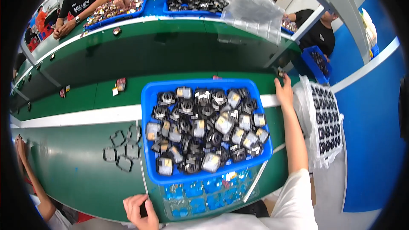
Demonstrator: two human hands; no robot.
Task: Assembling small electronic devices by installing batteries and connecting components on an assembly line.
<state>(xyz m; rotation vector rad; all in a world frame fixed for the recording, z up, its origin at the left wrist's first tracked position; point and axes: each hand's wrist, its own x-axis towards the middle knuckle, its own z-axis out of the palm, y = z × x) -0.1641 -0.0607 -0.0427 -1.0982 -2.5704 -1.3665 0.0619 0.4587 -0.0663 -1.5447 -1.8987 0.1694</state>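
My right hand [284,91] reaches to the far right, over the edge of the conveyor. Thumb and fingertips are around a small dark electronic part [281,73] with a pale patch. Down at the near edge of the bench is my left hand [139,213], its fingers loosely bent, thumb apart, nothing visible in it. Between the hands stands a blue bin [147,145], heaped with black modules [199,127], some showing round dark fronts, others pale grey faces with yellowish patches. It rests partly over a clear compartment tray [196,204] with blue pieces inside.
Several thin black frames [124,163] lie left of the bin. Red and yellow parts [121,84] dot the green conveyor [93,89]. White trays [326,119] of round black parts stand at right. A metal post [349,8] rises nearby. Co-workers sit behind blue bins [196,5]; another person's hand [20,147] is at left.
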